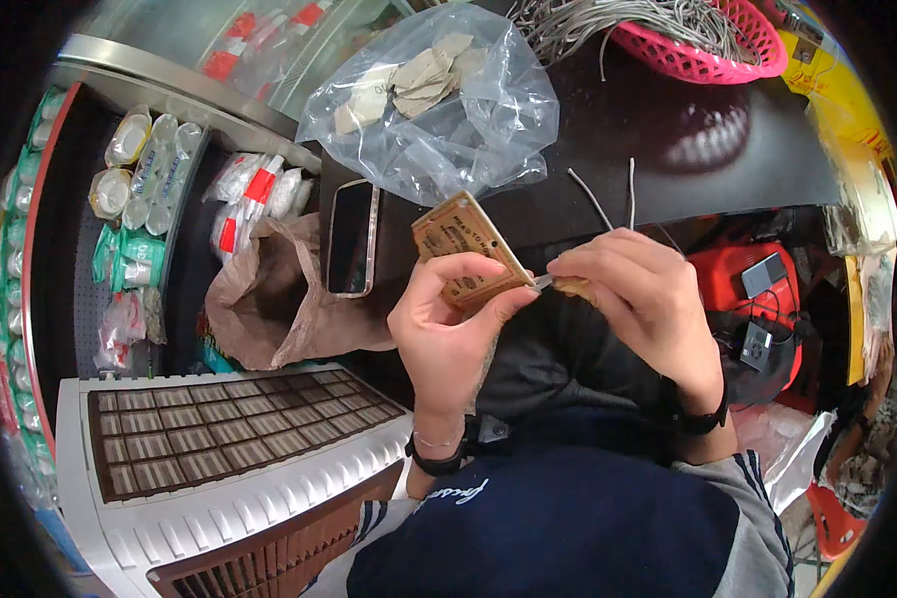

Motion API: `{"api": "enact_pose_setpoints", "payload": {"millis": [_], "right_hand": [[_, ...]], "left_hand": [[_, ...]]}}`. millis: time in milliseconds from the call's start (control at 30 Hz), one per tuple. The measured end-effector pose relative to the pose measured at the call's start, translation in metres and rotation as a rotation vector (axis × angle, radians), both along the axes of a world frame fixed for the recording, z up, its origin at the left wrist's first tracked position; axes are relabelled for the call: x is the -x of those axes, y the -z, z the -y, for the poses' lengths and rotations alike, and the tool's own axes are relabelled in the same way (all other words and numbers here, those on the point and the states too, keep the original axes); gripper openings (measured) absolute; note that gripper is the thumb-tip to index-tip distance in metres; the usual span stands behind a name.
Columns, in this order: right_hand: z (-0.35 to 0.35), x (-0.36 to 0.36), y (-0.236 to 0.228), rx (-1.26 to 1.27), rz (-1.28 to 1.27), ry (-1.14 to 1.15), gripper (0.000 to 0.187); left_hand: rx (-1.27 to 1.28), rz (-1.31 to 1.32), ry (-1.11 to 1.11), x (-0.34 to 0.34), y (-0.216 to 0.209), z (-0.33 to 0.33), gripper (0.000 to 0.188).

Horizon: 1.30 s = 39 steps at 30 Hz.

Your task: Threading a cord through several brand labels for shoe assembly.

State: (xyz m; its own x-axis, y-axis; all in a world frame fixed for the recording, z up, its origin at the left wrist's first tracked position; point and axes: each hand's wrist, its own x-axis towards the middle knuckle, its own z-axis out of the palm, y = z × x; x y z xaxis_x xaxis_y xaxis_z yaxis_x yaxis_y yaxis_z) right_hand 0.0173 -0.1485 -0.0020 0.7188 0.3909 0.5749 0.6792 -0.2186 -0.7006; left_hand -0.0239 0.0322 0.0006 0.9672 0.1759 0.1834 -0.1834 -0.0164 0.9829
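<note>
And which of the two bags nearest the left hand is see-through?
The clear plastic bag beyond the left hand: card pieces show through it. The brown bag beside the phone is opaque.

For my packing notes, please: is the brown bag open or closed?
Open. The brown bag gapes beside the phone, its mouth spread around a dark hollow; I cannot tell what is inside.

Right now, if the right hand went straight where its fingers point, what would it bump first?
Probably the brown cards in the left hand, at the corner beside its thumb. Depth is unclear, so the right hand might bump that thumb first.
</note>
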Motion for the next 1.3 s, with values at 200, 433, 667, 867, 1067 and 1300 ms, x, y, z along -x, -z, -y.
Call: {"api": "enact_pose_setpoints", "payload": {"millis": [200,433,667,867,1067,1300], "right_hand": [[-0.002,-0.005,0.006,0.015,0.087,0.009,0.020],[-0.007,-0.003,0.009,0.058,-0.069,0.003,0.014],[0.027,-0.018,0.009,-0.452,-0.628,-0.313,0.019],[0.082,-0.031,0.018,-1.260,-0.537,-0.655,0.029],[0.108,-0.031,0.021,-1.479,-0.448,-0.285,0.031],[0.014,-0.006,-0.001,-0.441,-0.493,-0.060,0.025]], "left_hand": [[-0.167,-0.045,0.116,-0.001,0.001,-0.003,0.028],[-0.147,-0.045,0.116,-0.004,0.000,-0.001,0.025],[-0.009,-0.060,0.168,-0.010,0.008,-0.013,0.046],[0.058,-0.081,0.245,-0.013,0.014,-0.016,0.081],[-0.021,0.003,0.362,-0.006,0.023,-0.016,0.078],[-0.367,0.217,0.453,-0.012,0.011,-0.001,0.068]]}}
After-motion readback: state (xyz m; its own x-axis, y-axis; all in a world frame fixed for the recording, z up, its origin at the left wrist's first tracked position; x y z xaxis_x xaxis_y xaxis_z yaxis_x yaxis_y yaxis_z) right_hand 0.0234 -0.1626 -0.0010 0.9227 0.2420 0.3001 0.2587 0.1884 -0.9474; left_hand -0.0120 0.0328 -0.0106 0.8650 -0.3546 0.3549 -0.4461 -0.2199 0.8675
